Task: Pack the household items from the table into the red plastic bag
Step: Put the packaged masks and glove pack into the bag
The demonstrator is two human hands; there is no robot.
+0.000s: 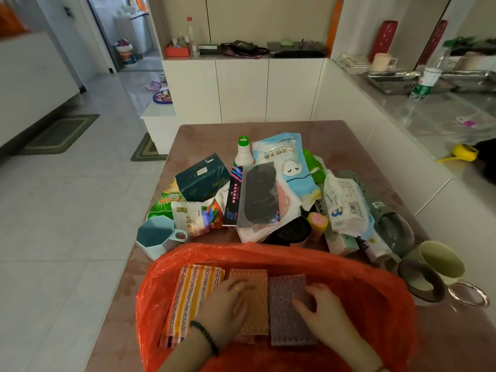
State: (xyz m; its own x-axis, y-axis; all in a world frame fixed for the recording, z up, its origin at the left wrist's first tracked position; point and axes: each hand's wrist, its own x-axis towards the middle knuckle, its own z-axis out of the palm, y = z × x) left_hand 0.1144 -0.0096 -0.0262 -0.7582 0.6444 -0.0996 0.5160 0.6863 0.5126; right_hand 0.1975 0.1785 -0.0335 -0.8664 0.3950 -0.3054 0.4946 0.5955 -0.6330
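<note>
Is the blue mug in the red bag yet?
No, the blue mug sits on the table just outside the red bag, beyond its far-left rim.

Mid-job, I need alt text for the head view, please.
The left hand and right hand rest on three cloths lying side by side inside the open red bag: striped cloth, orange cloth, purple cloth. Behind the bag, a blue mug, packets and a bottle sit on the table.
</note>
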